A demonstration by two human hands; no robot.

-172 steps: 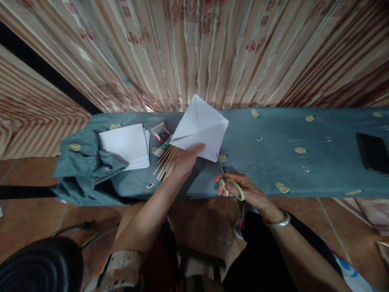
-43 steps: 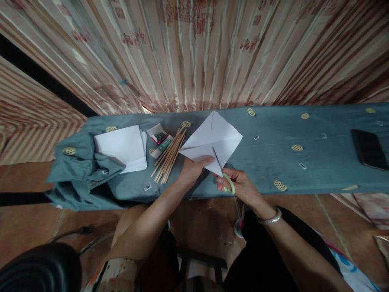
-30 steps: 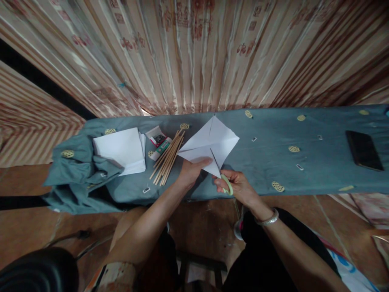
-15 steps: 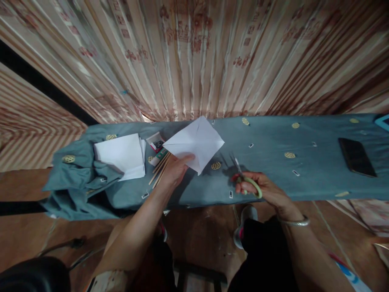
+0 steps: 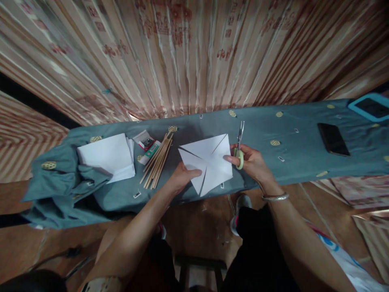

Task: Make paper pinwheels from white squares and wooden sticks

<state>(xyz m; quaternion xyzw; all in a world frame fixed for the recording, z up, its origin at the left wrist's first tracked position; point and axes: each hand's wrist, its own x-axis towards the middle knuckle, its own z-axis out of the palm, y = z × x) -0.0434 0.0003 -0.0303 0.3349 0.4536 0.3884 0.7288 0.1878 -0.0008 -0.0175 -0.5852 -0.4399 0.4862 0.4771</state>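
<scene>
A square white sheet of paper (image 5: 209,160) is held up over the cloth-covered table, with slits running from its corners toward the middle. My left hand (image 5: 182,176) is closed on its lower left part, thumb on top. On the right edge, the thumb of my right hand (image 5: 251,162) presses the paper. That same hand also keeps a pair of scissors (image 5: 239,148) with light green handles, blades pointing away from me. To the left of the paper lies a bundle of thin wooden sticks (image 5: 158,162).
A small open box of dark pins or tacks (image 5: 147,145) lies beside the sticks. Farther left is a stack of white paper (image 5: 106,156). A black phone (image 5: 333,139) and a blue-framed device (image 5: 370,107) rest at the right. A patterned curtain (image 5: 182,61) hangs behind the table.
The paper has turned and come to the right and nearer to me, now showing its slits. My right hand, still with the scissors, has moved up to grip the paper's right edge.
</scene>
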